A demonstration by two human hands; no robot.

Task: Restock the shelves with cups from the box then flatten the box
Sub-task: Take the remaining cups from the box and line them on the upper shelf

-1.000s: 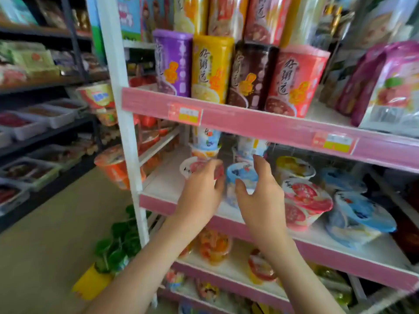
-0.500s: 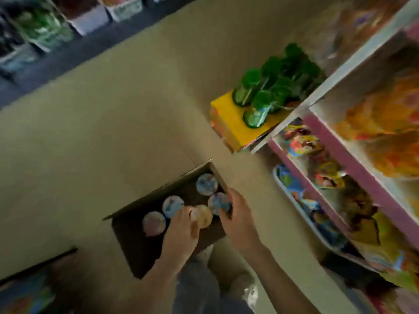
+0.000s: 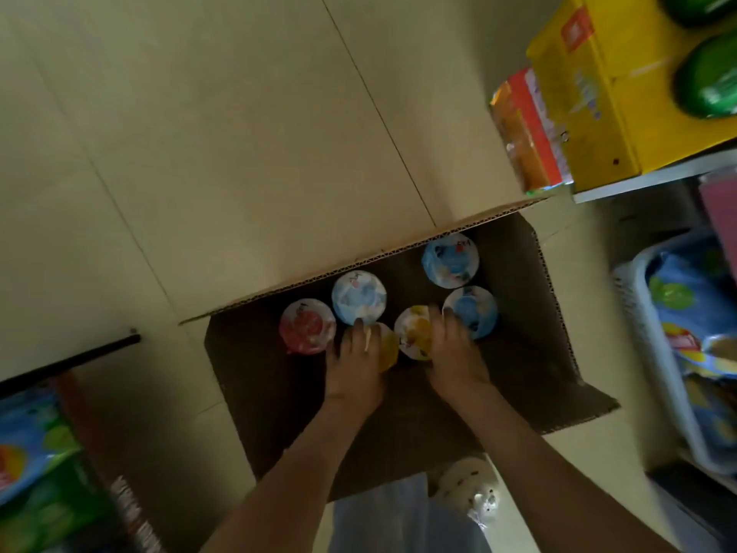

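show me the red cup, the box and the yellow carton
red cup (image 3: 306,326), head view, middle of its lid
box (image 3: 530,353), head view, bare inner cardboard
yellow carton (image 3: 586,101), head view, its yellow face

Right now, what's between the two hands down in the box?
Two cups, seen in the head view: an orange-lidded cup at the left hand and a yellow-lidded cup at the right hand.

Pale tiled floor (image 3: 199,153) fills ten o'clock. At two o'clock a yellow carton (image 3: 590,97) carries green bottles (image 3: 706,81), an orange pack (image 3: 526,129) just beside it. At three o'clock a white basket (image 3: 646,353) holds blue packets (image 3: 694,297). Blue-and-green packs (image 3: 32,453) lie at eight o'clock.
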